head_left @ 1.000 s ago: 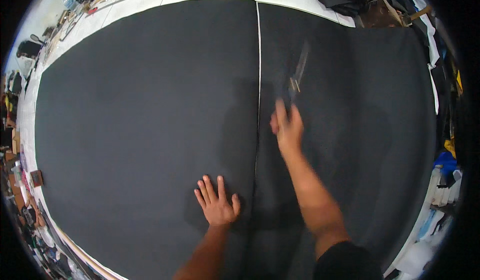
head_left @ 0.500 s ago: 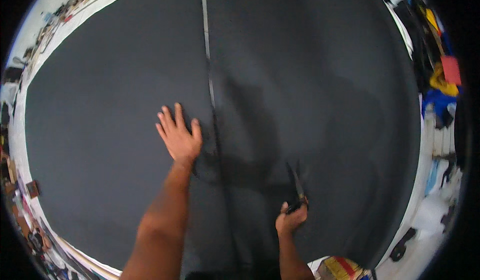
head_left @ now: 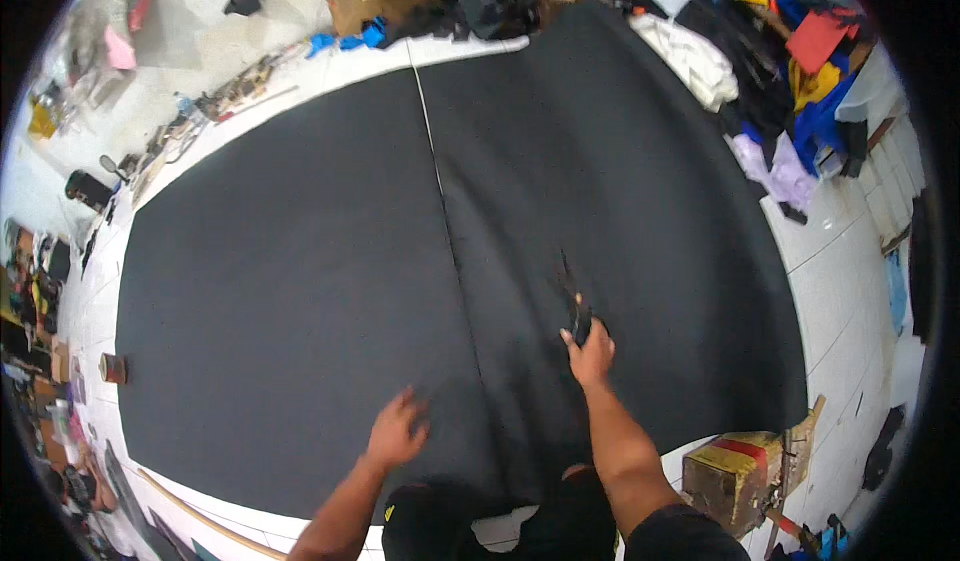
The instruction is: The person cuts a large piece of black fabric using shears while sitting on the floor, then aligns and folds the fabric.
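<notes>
A large black sheet of material (head_left: pixel 280 261) lies spread on the floor, parted along a lengthwise cut (head_left: pixel 435 166). White floor shows through the far stretch of that cut; nearer to me the edges lie together. My right hand (head_left: pixel 594 353) grips a pair of black scissors (head_left: pixel 579 313) by the handles, over the sheet to the right of the cut. Its blades point away from me and look nearly closed. To the left of the cut, near my knees, my left hand (head_left: pixel 400 429) is open and holds nothing; its fingers are a little blurred.
At the near right corner stands a worn wooden box (head_left: pixel 735 476). A small tin (head_left: pixel 113 368) sits by the left edge. Piled cloth scraps (head_left: pixel 690 61) line the far right. Along the near left edge lies a wooden strip (head_left: pixel 205 516).
My left hand has come off its flat place on the sheet and drawn back toward me. The scissors in my right hand have shifted forward. The view now takes in more of the floor.
</notes>
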Demonstrator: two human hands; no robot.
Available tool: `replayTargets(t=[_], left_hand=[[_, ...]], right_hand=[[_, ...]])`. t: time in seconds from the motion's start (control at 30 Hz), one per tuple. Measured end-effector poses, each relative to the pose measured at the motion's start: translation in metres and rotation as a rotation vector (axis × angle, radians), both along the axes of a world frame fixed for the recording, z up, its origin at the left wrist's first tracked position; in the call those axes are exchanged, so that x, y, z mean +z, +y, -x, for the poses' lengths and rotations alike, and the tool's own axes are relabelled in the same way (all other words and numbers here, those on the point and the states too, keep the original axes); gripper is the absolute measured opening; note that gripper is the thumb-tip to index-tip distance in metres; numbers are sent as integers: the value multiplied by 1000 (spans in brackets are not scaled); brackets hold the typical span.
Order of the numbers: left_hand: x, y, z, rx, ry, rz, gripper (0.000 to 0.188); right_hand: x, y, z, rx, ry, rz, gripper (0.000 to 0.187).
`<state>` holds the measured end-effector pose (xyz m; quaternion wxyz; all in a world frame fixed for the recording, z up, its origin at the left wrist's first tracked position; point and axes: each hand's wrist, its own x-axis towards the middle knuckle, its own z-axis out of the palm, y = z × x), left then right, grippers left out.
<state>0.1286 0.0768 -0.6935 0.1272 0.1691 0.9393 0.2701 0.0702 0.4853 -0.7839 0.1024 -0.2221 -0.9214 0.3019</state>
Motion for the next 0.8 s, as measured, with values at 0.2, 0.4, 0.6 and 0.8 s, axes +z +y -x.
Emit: replayTargets(t=[0.2,0.4,0.6,0.8], left_hand=[[4,-90,-263,558,-112,-4,33],[17,-99,-358,600,102,-224,20],[33,-74,-394,787,111,-312,29],[91,-58,-359,471,189,-300,42]], right_hand=[[75,49,-271,44,-118,-75,51],[-2,62,-553,-177,-517,-55,31],[-88,34,-658,-379,-665,76,50],[-130,68,-674,-296,-676,-126,32]])
